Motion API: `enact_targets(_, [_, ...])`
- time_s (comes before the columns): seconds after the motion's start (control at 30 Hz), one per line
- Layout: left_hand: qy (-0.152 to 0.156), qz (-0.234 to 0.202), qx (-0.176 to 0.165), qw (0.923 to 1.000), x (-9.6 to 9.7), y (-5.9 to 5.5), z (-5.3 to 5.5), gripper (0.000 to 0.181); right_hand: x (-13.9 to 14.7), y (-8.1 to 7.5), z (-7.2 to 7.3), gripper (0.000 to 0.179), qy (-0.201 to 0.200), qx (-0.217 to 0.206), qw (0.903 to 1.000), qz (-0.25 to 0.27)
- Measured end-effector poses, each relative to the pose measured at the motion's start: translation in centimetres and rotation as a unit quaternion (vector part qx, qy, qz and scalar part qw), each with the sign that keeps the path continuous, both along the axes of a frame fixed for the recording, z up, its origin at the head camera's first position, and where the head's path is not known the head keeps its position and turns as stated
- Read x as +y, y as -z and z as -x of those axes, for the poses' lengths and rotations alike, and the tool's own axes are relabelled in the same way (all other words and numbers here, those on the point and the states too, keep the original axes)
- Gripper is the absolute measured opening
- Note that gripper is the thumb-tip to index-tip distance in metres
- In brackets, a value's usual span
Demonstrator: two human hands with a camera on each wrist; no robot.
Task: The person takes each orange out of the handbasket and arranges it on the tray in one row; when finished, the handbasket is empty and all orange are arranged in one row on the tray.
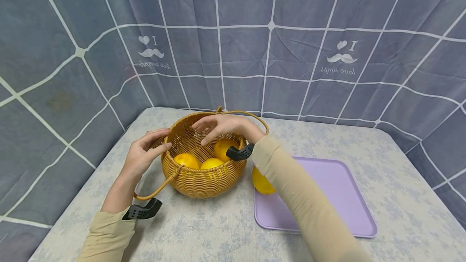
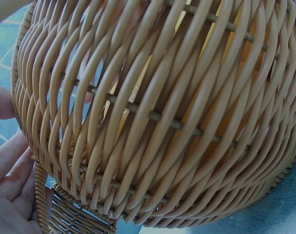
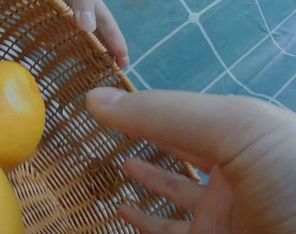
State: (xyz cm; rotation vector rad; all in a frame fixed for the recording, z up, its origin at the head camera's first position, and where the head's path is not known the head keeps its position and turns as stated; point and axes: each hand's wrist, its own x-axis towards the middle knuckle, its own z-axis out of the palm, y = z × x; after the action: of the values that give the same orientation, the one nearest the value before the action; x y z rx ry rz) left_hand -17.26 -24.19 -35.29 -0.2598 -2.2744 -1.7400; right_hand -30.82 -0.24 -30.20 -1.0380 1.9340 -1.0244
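Observation:
A round wicker basket [image 1: 204,179] stands on the table with three yellow-orange citrus-like fruits [image 1: 187,160] visible inside. At its left side, my left hand [image 1: 142,153] touches the rim with thumb and fingertips, fingers spread. The left wrist view shows those fingers along the outside of the weave. Over the basket's opening hovers my right hand [image 1: 223,126], fingers apart and loosely bent, holding nothing. In the right wrist view its thumb and fingers overlap the inner wall, with fruit [image 3: 13,114] to their left.
A lilac tray [image 1: 335,197] lies right of the basket, beneath my right forearm. Another yellow fruit [image 1: 263,183] sits at its left edge, partly hidden by the sleeve. The basket's handle [image 1: 156,193] loops out at front left. A grey checked curtain [image 1: 247,51] hangs behind.

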Motion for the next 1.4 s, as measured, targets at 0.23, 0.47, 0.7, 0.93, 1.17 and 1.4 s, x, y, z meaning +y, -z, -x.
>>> enact_targets(0.23, [0.0,0.001,-0.003,1.0,0.1,0.04,-0.1,0.042,-0.17,0.5,-0.21,0.07,-0.022,0.003,0.9983,-0.054])
enact_targets(0.47, [0.0,0.002,-0.002,1.0,0.1,0.01,-0.13,0.042,-0.22,0.46,-0.42,0.068,-0.022,0.019,0.9974,-0.065])
enact_targets(0.7, [0.0,0.001,0.0,1.0,0.05,0.04,-0.13,0.042,-0.42,0.82,-0.45,0.064,-0.036,0.039,0.9954,-0.08])
enact_targets(0.93, [0.001,0.001,-0.001,1.0,0.05,0.05,-0.13,0.042,-0.57,0.97,-0.57,0.064,-0.034,0.066,0.9885,-0.132])
enact_targets(1.17, [-0.002,0.007,-0.001,1.0,0.02,0.08,-0.11,0.043,-0.5,0.75,-0.87,0.068,-0.025,0.053,0.9782,-0.199])
enact_targets(1.4, [0.0,0.007,0.004,1.0,0.0,0.12,-0.04,0.042,-0.7,0.81,-0.71,0.07,-0.052,0.054,0.9697,-0.232])
